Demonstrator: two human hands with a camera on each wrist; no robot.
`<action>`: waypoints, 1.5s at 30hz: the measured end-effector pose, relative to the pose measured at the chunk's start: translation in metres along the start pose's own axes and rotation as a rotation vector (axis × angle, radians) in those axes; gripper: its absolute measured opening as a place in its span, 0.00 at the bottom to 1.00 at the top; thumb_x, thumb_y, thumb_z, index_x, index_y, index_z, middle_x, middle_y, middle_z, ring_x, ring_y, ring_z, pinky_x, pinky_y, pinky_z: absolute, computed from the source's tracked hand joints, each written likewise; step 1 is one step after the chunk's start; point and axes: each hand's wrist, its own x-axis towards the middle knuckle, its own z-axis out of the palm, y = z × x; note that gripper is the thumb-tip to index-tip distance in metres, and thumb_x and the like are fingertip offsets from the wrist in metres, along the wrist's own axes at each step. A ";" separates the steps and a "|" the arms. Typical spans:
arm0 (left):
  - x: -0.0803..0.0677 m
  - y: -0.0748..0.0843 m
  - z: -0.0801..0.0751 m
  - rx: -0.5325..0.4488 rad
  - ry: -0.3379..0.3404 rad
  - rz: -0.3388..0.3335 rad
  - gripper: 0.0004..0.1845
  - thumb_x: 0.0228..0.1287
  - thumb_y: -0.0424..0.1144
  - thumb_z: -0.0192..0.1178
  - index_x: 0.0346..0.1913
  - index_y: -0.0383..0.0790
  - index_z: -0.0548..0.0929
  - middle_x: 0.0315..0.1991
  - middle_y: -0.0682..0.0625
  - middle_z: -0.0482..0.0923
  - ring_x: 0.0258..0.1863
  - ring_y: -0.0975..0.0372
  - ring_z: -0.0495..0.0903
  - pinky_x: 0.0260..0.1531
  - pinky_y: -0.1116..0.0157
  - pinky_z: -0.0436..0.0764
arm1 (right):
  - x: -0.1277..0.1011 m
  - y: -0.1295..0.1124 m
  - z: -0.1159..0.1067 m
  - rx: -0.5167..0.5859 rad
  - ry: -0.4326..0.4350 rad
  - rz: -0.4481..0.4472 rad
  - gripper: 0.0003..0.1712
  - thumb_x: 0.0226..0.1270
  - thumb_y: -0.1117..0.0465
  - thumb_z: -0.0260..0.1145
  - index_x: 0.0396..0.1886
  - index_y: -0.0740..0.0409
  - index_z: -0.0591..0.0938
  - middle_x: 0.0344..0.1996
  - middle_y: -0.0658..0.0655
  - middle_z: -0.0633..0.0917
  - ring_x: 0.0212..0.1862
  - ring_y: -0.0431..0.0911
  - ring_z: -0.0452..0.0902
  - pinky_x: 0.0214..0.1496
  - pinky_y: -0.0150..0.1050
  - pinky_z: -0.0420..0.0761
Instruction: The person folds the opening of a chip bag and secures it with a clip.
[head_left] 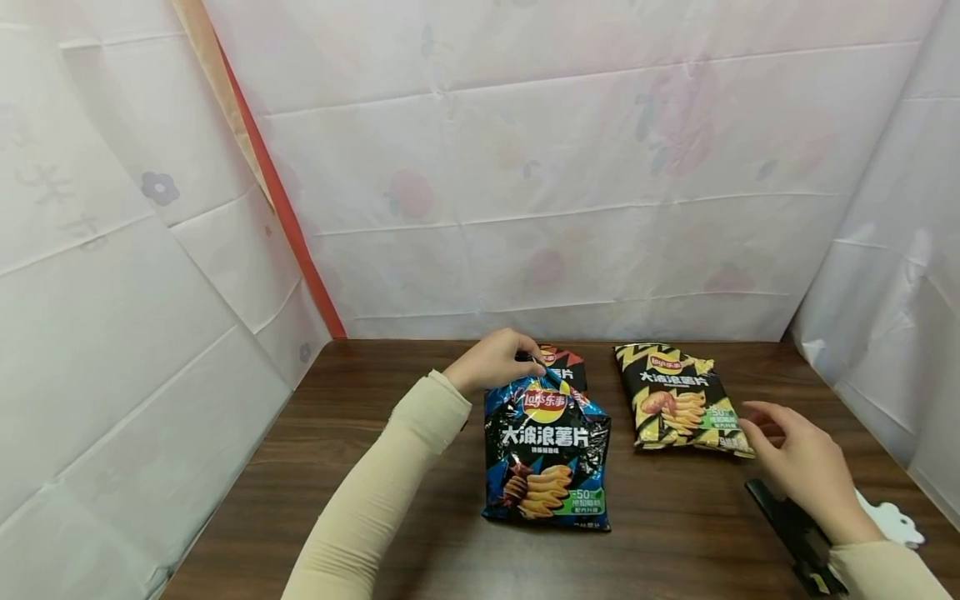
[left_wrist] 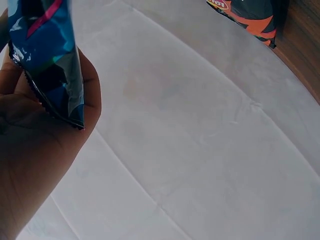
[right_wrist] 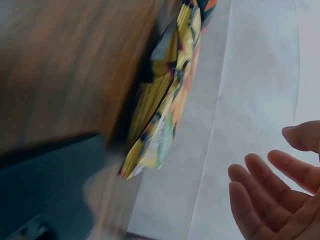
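Note:
My left hand (head_left: 497,360) pinches the top edge of a blue and black chip bag (head_left: 546,454), which hangs upright over the middle of the table. In the left wrist view, the bag's crimped edge (left_wrist: 50,102) lies against the fingers. Behind it, a red and black chip bag (head_left: 566,367) is mostly hidden. My right hand (head_left: 806,462) holds nothing, its fingers loosely bent, near the lower right corner of a yellow and black chip bag (head_left: 678,398) lying on the table. The right wrist view shows that hand (right_wrist: 280,195) apart from the yellow bag (right_wrist: 160,115).
On the brown wooden table (head_left: 315,475), a black object (head_left: 787,525) lies under the right forearm, with a white scalloped-edged item (head_left: 892,521) beside it. White printed sheeting (head_left: 525,167) walls the back and both sides; a red strip (head_left: 277,200) runs down the left corner.

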 end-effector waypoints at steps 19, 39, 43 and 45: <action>0.001 -0.002 0.000 0.005 0.008 0.020 0.07 0.68 0.42 0.62 0.42 0.46 0.88 0.31 0.54 0.84 0.15 0.65 0.60 0.24 0.69 0.65 | -0.018 0.043 -0.011 -0.118 -0.276 0.243 0.34 0.73 0.45 0.58 0.56 0.75 0.75 0.41 0.70 0.85 0.35 0.57 0.83 0.28 0.48 0.76; -0.001 -0.001 -0.001 -0.023 -0.002 0.028 0.07 0.68 0.41 0.62 0.42 0.45 0.88 0.34 0.50 0.85 0.17 0.65 0.62 0.25 0.69 0.66 | -0.024 0.060 -0.008 -0.091 -0.560 0.328 0.41 0.68 0.39 0.60 0.52 0.78 0.78 0.44 0.74 0.84 0.42 0.65 0.81 0.38 0.54 0.78; -0.002 -0.001 -0.001 -0.030 -0.002 0.027 0.07 0.68 0.41 0.62 0.42 0.45 0.88 0.34 0.49 0.85 0.16 0.65 0.61 0.25 0.69 0.65 | -0.024 0.064 -0.007 -0.076 -0.561 0.302 0.37 0.70 0.41 0.60 0.51 0.77 0.80 0.44 0.74 0.84 0.42 0.64 0.81 0.38 0.54 0.78; -0.002 -0.001 -0.001 -0.029 -0.001 0.026 0.07 0.68 0.41 0.62 0.42 0.45 0.88 0.34 0.49 0.85 0.16 0.65 0.61 0.25 0.69 0.65 | -0.024 0.066 -0.006 -0.074 -0.557 0.291 0.36 0.70 0.43 0.60 0.50 0.76 0.80 0.43 0.73 0.84 0.43 0.64 0.81 0.39 0.55 0.78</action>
